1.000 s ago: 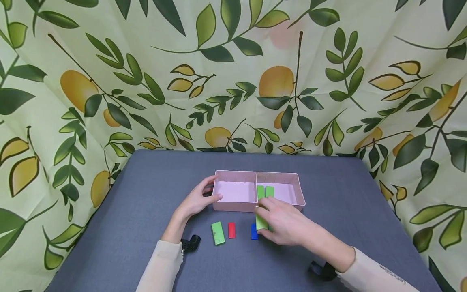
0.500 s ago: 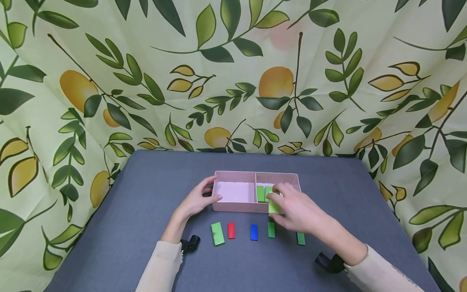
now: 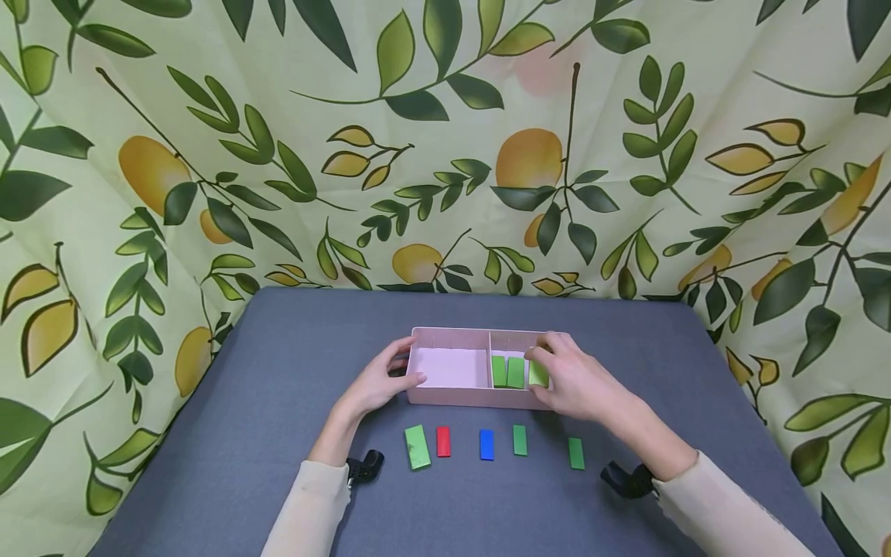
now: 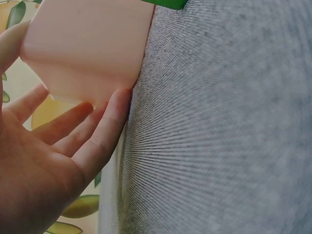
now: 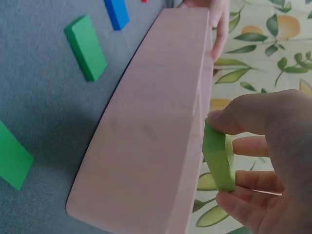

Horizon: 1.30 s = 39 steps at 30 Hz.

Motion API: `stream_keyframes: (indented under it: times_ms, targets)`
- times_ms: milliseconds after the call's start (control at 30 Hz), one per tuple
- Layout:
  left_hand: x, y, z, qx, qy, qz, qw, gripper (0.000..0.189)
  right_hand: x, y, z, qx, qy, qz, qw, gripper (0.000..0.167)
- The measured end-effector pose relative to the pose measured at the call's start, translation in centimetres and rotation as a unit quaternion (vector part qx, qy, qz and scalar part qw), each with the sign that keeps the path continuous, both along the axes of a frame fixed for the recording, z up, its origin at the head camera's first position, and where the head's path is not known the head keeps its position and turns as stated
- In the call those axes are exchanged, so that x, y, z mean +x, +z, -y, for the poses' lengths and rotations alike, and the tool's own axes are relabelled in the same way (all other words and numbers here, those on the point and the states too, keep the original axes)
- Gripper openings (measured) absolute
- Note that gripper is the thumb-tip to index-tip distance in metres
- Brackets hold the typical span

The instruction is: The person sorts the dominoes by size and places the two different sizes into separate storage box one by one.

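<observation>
A pink two-compartment box (image 3: 448, 397) stands on the table. My left hand (image 3: 376, 381) holds its left end, thumb at the front corner and fingers along the side. With thumb and fingers, my right hand (image 3: 581, 379) pinches a light green block (image 5: 219, 158) at the right compartment, beside the front wall's rim. Two green blocks, one on the left (image 3: 498, 371) and another (image 3: 516, 372) close by it, stand in that compartment. The held block's lower end is hidden in the right wrist view's angle, so I cannot tell whether it touches the box floor.
In front of the box lie a larger light green block (image 3: 418, 447), a red block (image 3: 443, 442), a blue block (image 3: 486, 445) and two darker green blocks, one in the middle (image 3: 520, 440) and one farther right (image 3: 576, 453). A leaf-patterned cloth (image 3: 445, 193) hangs behind the table.
My right hand has carried the light green block from in front of the box up and right, over the front wall to the right compartment. My left hand has stayed on the box.
</observation>
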State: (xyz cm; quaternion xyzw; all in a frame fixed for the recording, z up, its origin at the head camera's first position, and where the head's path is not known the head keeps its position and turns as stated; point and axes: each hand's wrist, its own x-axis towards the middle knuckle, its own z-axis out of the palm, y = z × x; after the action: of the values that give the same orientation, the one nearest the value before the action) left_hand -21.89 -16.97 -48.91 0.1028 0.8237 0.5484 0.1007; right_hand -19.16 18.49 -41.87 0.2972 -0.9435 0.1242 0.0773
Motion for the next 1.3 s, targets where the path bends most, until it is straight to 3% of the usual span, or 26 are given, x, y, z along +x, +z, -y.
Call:
stream_keyframes:
  times_ms: [400,700,900,1067,1300]
  targets:
    - [-0.2,-0.2,0.1,0.001,-0.001,-0.001,1.0,0.075,-2.6,-1.3,-0.5,0.002,-0.013,0.03,0.9995,0.042]
    - [-0.1,-0.1,0.0,-0.005,0.003,0.001,1.0,0.075,-4.3,-1.7,-0.3,0.021,-0.018,0.105,0.9941,0.043]
    - [0.5,0.9,-0.7,-0.008,0.014,0.01,0.9998,0.073,-4.8,-2.3,-0.2,0.045,-0.008,0.134,0.9899,0.043]
    - [0.0,-0.1,-0.4,-0.008,0.015,0.013,0.9998,0.073,-5.1,-2.9,-0.2,0.061,0.003,0.142,0.988,0.039]
    - [0.1,0.1,-0.2,-0.007,0.011,0.012,0.9998,0.074,-5.4,-3.1,-0.2,0.058,0.01,0.146,0.9875,0.039]
